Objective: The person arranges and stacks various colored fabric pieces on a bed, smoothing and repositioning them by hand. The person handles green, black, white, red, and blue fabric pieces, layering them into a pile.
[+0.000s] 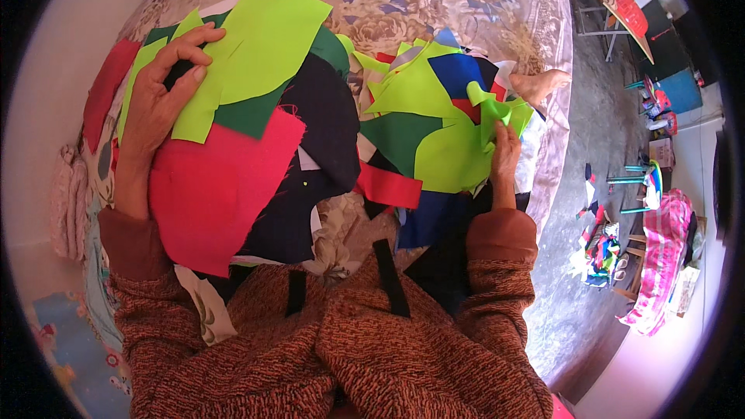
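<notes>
We see a bedspread (466, 0) of pale beige printed with brown and blue-grey flowers, and everything else sits against it. On its left half, lime-green cloth pieces (256, 46) overlap a dark green piece (252, 112), a black piece (318, 132) and a large red piece (217, 194). Toward its right half lie more lime-green scraps (434, 132), a royal-blue scrap (458, 74) and a red strip (388, 188). Below the bedspread, our sweater (349, 349) is a rust-orange and black fleck. Right of the bedspread, on the grey floor, a bag (663, 264) is checked pink and white.
</notes>
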Action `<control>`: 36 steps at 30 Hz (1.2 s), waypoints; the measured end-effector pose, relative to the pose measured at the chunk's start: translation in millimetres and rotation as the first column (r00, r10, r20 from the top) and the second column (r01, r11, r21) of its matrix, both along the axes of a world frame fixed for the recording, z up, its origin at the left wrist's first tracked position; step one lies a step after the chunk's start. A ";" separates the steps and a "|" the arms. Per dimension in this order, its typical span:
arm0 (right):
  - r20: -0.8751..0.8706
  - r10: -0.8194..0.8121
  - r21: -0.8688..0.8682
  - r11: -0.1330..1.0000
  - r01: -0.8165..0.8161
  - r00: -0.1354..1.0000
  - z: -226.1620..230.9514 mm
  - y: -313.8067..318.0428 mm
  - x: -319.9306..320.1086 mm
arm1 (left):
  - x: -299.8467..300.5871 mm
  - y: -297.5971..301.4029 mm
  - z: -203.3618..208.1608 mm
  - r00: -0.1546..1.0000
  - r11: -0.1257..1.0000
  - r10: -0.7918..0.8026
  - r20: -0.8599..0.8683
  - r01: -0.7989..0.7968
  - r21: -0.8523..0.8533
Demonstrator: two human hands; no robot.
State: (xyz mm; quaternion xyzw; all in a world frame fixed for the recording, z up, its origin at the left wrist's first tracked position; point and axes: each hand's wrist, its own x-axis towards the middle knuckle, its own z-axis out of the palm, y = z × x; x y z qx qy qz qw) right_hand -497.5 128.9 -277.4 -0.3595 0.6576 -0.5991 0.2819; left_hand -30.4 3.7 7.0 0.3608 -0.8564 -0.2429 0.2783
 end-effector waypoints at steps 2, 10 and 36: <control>-0.133 -0.027 0.044 0.999 0.033 0.991 10.1 4.9 4.7 | 3.4 0.9 -0.1 1.000 1.000 0.013 -0.005 -0.013 -0.013; -0.737 0.231 0.175 0.973 -0.150 0.635 14.4 15.0 61.0 | 4.7 -2.2 -2.4 1.000 1.000 -0.003 0.007 0.002 0.020; 0.484 -0.024 0.036 0.999 0.007 0.874 -13.1 11.5 25.1 | 2.9 -5.7 -6.9 0.998 1.000 0.010 -0.066 -0.010 -0.001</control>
